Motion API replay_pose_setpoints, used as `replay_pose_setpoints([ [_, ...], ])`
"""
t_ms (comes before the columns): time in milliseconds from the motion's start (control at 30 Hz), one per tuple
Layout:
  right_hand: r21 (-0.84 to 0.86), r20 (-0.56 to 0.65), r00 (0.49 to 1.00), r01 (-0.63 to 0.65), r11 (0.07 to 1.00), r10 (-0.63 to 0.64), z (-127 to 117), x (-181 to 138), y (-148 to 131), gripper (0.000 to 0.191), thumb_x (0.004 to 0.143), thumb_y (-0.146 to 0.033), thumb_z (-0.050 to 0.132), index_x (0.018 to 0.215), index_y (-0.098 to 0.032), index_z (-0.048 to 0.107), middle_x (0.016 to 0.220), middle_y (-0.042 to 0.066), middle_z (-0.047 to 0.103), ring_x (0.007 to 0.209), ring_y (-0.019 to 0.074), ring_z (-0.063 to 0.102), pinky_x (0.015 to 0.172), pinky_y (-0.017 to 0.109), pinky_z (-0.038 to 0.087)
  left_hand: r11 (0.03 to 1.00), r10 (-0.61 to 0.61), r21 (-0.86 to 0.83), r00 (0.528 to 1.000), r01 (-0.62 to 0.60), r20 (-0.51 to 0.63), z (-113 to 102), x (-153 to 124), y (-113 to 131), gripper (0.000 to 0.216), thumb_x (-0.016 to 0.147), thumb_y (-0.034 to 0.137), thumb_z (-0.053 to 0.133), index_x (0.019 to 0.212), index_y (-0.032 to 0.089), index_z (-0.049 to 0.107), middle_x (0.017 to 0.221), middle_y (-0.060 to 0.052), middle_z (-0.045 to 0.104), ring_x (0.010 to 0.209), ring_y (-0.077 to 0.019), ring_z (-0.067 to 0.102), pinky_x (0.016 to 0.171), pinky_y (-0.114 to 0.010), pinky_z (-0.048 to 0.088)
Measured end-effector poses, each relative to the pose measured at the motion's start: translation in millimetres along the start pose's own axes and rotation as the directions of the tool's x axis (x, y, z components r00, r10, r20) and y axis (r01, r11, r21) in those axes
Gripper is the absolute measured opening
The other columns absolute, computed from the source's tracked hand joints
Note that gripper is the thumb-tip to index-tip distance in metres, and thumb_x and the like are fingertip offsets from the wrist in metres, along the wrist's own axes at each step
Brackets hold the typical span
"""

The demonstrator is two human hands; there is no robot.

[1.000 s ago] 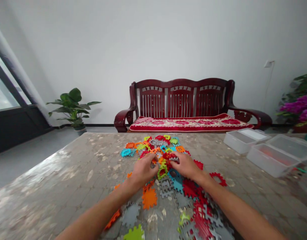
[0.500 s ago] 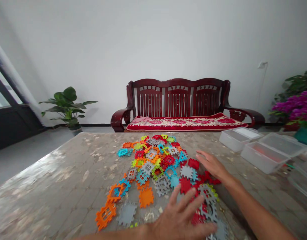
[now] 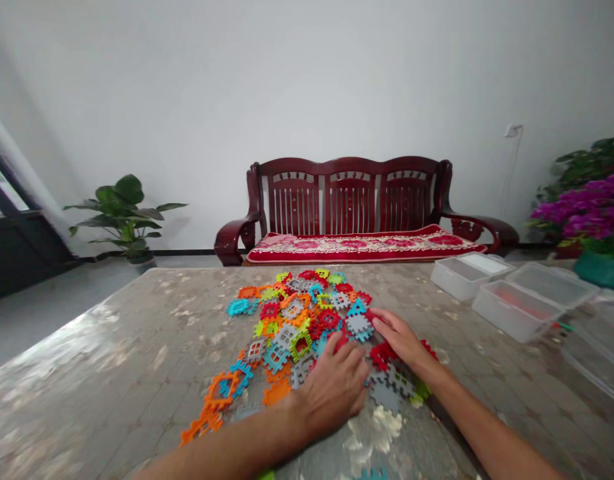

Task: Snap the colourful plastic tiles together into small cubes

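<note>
A long heap of interlocking plastic tiles [image 3: 287, 337] in red, orange, blue, green and grey lies on the table. My left hand [image 3: 337, 380] rests low over the heap's near side, its fingers bent downward and close together. A red tile [image 3: 341, 341] shows at its fingertips; what lies under the palm is hidden. On the heap's right side, my right hand [image 3: 401, 340] has its fingers stretched out, the tips touching a red tile partly covered by them. Between and below the hands lie grey tiles [image 3: 387, 395] and a grey window-patterned tile [image 3: 401, 378].
Clear plastic boxes [image 3: 519, 319] with open lids stand at the right, one with red-orange contents. The patterned table cover [image 3: 131, 353] extends leftward. Beyond the table stand a dark red wooden bench [image 3: 349, 207], a potted plant [image 3: 129, 213] and purple flowers [image 3: 591, 207].
My left hand has moved forward and slightly left, its spread fingers now bent. The right hand has shifted in against the heap. Grey tiles near the left hand have moved away from me.
</note>
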State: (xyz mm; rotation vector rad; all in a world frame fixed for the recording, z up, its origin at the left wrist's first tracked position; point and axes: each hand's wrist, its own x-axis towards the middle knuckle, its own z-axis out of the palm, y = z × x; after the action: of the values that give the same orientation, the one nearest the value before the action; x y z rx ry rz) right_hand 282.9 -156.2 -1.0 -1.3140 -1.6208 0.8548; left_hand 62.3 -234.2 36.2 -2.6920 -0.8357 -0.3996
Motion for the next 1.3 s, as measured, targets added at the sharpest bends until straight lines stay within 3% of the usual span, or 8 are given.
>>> replay_pose_setpoints([
  [100, 0.174, 0.118, 0.993, -0.037, 0.984, 0.017, -10.3, -2.5, -9.6, 0.073, 0.080, -0.072, 0.060, 0.137, -0.025, 0.059, 0.143, 0.010, 0.060, 0.131, 0.0306, 0.055, 0.114, 0.048, 0.039, 0.974, -0.214, 0.070, 0.976, 0.216, -0.032, -0.2, -0.3, -33.4, 0.013, 0.095, 0.024, 0.052, 0.102, 0.019, 0.062, 0.113, -0.008, 0.068, 0.115, -0.0247, 0.059, 0.118, -0.053, 0.028],
  [233, -0.038, 0.374, 0.927, 0.040, 0.998, -0.023, -42.4, -14.1, -12.8, 0.108, 0.063, -0.067, 0.080, 0.154, -0.024, 0.041, 0.163, 0.011, 0.032, 0.149, 0.0345, 0.029, 0.123, 0.050, 0.021, 0.890, -0.444, 0.070, 0.891, 0.451, -0.094, -12.7, -20.7, -62.3, 0.032, 0.094, 0.021, 0.053, 0.126, 0.019, 0.057, 0.140, -0.013, 0.058, 0.133, -0.0302, 0.050, 0.116, -0.060, 0.031],
  [333, -0.274, 0.544, 0.837, 0.110, 0.955, 0.059, -61.9, -23.9, -9.2, 0.132, 0.048, -0.058, 0.091, 0.159, -0.025, 0.028, 0.168, 0.012, 0.015, 0.153, 0.0379, 0.014, 0.125, 0.052, 0.012, 0.902, -0.431, 0.000, 0.902, 0.431, -0.025, -28.1, -55.6, -51.7, 0.047, 0.092, 0.033, 0.058, 0.138, 0.026, 0.052, 0.150, -0.011, 0.051, 0.143, -0.0318, 0.040, 0.117, -0.059, 0.032],
  [433, -0.387, 0.600, 0.792, 0.161, 0.908, 0.115, -60.1, -31.6, -8.1, 0.138, 0.045, -0.053, 0.092, 0.160, -0.027, 0.020, 0.169, 0.012, 0.010, 0.154, 0.0396, 0.012, 0.124, 0.052, 0.013, 0.971, -0.227, -0.058, 0.969, 0.233, 0.098, -32.1, -101.2, -24.7, 0.073, 0.083, 0.051, 0.067, 0.149, 0.035, 0.041, 0.159, -0.007, 0.042, 0.146, -0.0343, 0.035, 0.118, -0.062, 0.028],
  [633, -0.574, 0.444, 0.893, 0.224, 0.787, 0.070, -12.1, -40.6, -21.5, 0.095, 0.064, -0.046, 0.083, 0.150, -0.031, 0.047, 0.159, 0.013, 0.039, 0.146, 0.0393, 0.032, 0.119, 0.057, 0.023, 0.991, -0.128, 0.049, 0.991, 0.127, 0.025, -1.9, -162.6, -4.3, 0.079, 0.081, 0.051, 0.069, 0.152, 0.039, 0.036, 0.157, -0.012, 0.045, 0.141, -0.0376, 0.041, 0.112, -0.061, 0.034],
  [700, -0.587, 0.392, 0.919, 0.281, 0.760, -0.037, -1.5, -42.5, -27.7, 0.076, 0.072, -0.043, 0.078, 0.142, -0.028, 0.056, 0.147, 0.013, 0.052, 0.134, 0.0343, 0.046, 0.114, 0.051, 0.034, 0.988, -0.155, -0.003, 0.986, 0.155, 0.055, -1.0, -162.2, -7.9, 0.083, 0.077, 0.055, 0.071, 0.151, 0.035, 0.039, 0.157, -0.013, 0.043, 0.138, -0.0379, 0.044, 0.109, -0.058, 0.040],
  [933, -0.635, 0.321, 0.904, 0.427, 0.644, -0.283, 6.8, -50.2, -34.6, 0.041, 0.075, -0.034, 0.074, 0.115, -0.024, 0.069, 0.107, 0.009, 0.068, 0.102, 0.0281, 0.061, 0.090, 0.042, 0.048, 0.962, -0.231, -0.137, 0.972, 0.234, 0.039, -26.6, -130.1, -23.7, 0.040, 0.092, 0.014, 0.053, 0.128, 0.029, 0.057, 0.129, -0.002, 0.067, 0.108, -0.0184, 0.064, 0.096, -0.034, 0.052],
  [1300, -0.466, 0.029, 0.936, 0.323, 0.824, -0.351, 14.0, -12.7, -48.2, 0.008, 0.079, -0.028, 0.060, 0.082, -0.023, 0.065, 0.086, 0.003, 0.061, 0.078, 0.0183, 0.062, 0.075, 0.030, 0.049, 0.885, -0.384, -0.330, 0.916, 0.329, -0.117, -16.3, -101.0, -66.5, 0.019, 0.098, 0.020, 0.048, 0.111, 0.026, 0.061, 0.125, -0.007, 0.063, 0.105, -0.0167, 0.068, 0.089, -0.030, 0.058],
])
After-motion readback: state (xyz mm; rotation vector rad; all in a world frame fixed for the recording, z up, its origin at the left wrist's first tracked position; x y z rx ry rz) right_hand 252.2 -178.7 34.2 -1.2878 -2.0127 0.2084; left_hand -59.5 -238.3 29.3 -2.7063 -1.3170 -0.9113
